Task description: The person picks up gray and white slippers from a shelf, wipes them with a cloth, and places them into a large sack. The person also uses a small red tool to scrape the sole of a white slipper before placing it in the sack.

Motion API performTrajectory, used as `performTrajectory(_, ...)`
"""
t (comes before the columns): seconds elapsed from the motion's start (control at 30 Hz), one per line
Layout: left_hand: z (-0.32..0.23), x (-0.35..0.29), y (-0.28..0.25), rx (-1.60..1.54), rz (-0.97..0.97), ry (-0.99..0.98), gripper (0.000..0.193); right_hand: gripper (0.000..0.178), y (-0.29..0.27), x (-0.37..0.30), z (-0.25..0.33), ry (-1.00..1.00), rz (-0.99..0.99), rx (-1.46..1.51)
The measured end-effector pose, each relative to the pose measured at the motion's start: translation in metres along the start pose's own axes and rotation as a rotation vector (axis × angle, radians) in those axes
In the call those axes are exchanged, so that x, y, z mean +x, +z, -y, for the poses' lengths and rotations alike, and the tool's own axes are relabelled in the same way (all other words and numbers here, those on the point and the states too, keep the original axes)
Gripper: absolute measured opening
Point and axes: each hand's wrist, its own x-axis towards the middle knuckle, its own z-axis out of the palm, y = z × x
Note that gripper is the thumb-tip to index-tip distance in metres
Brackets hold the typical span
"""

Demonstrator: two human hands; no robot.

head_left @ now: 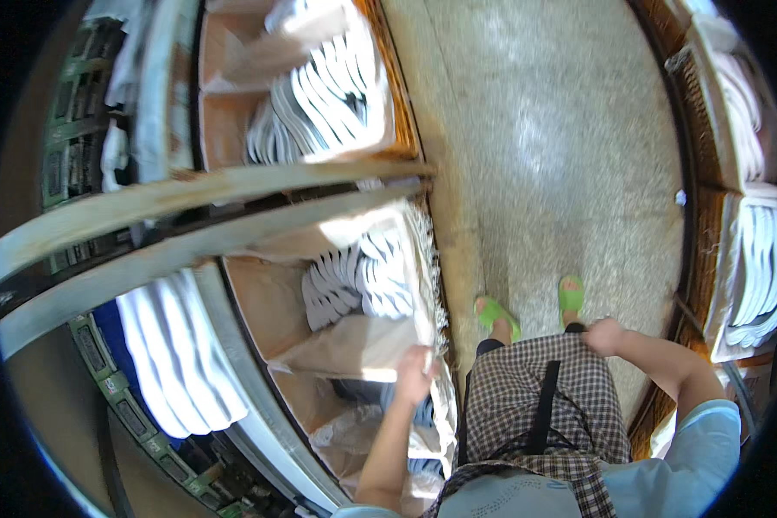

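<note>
My left hand (415, 374) is beside the inner edge of a cloth-lined basket (319, 350) on the left. It is smeared by motion, so I cannot tell whether it grips anything. In that basket lie rows of white and grey sock-like pieces (358, 281). Behind a pale divider, dark grey cloth pieces (367, 393) lie nearer to me. My right hand (603, 337) is closed, its fingers curled at the far edge of my checked apron (514, 393). Whether it pinches the apron's cloth is hidden.
Another lined basket (233, 125) with white and grey pieces stands farther left. Metal bars (198, 190) cross between the baskets. White cloth strips (181, 354) hang beside green machine panels (125, 406). More baskets (708, 250) line the right side of the speckled aisle floor (544, 155).
</note>
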Motion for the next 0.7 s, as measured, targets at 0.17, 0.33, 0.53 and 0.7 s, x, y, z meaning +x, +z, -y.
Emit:
performTrajectory(0.17,-0.108,0.001,-0.032,-0.020,0.183,0.204,0.037,0.027,0.020,-0.134,-0.117,0.838,0.013,0.171)
performTrajectory(0.33,-0.143,-0.012,-0.094,0.055,0.378,0.180,0.044,0.019,-0.013,-0.197,-0.139,1.106,-1.015,1.193)
performTrajectory(0.53,-0.185,0.099,-0.166,0.221,0.413,0.296,0.046,0.035,-0.187,-0.167,-0.084,0.734,-0.735,0.618)
performTrajectory(0.7,-0.257,0.194,-0.275,-0.072,-0.023,0.541,0.045,0.036,-0.330,-0.154,-0.029,0.426,-0.682,0.565)
